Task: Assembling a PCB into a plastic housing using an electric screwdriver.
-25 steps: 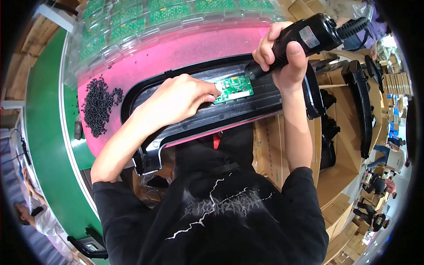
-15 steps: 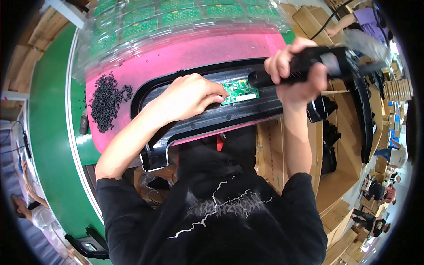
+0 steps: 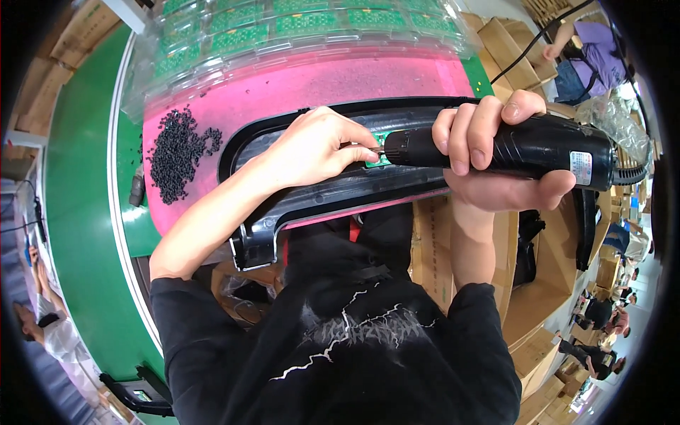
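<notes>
My right hand (image 3: 485, 138) is wrapped round a black electric screwdriver (image 3: 549, 150), held almost level with its nose pointing left. The bit meets the pinched thumb and forefinger of my left hand (image 3: 310, 149); anything tiny between those fingertips is hidden. Just behind the tool's nose, partly covered, is a green circuit board (image 3: 380, 137). It lies inside a long black plastic housing (image 3: 347, 193) with a raised, rounded rim. A heap of small black screws (image 3: 176, 157) sits to the left of the housing.
A pink mat (image 3: 262, 88) covers the green bench (image 3: 85, 212). Clear plastic trays of green boards (image 3: 304, 25) are stacked at the far side. Cardboard boxes (image 3: 542, 283) holding black parts stand at my right. Other people work farther off on both sides.
The screwdriver has swung down and left, its bit now at my left fingertips over the board. My left hand has shifted slightly right, and the tool covers more of the board.
</notes>
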Demonstrator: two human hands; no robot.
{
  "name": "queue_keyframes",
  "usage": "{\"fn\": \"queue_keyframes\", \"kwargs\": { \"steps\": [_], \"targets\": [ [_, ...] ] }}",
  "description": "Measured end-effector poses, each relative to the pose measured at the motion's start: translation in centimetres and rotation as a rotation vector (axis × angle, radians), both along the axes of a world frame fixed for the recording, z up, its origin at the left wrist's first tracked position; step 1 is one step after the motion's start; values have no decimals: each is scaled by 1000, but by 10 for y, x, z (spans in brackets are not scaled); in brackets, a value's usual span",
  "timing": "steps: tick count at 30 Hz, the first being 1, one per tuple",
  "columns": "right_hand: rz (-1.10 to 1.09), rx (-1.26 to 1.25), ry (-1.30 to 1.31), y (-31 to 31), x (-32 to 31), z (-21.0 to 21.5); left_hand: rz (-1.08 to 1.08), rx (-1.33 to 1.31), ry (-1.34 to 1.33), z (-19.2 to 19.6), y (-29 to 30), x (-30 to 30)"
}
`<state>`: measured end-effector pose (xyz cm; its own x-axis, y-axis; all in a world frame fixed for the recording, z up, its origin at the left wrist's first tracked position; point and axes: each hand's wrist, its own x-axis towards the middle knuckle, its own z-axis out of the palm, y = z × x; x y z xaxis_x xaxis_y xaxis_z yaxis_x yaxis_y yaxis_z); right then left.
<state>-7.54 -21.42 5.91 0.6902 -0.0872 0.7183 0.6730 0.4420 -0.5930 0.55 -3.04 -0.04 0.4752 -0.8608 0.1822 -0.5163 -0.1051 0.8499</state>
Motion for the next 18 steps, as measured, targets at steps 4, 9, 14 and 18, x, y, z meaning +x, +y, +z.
{"fn": "queue_keyframes", "kwargs": {
  "steps": [4, 9, 14, 18],
  "targets": [
    [35, -59, -26, -2, 4, -1, -47, 33, -34, 7, 0, -1],
    [31, -78, 102, -3, 15, -10, 41, 104, -175, -6, 3, 0],
    [-91, -148, 246, -3, 22, -29, 89, 135, -239, -8, 5, 1],
    [-109, -162, 264, -3, 27, -34, 83, 151, -233, -10, 5, 0]
  ]
}}
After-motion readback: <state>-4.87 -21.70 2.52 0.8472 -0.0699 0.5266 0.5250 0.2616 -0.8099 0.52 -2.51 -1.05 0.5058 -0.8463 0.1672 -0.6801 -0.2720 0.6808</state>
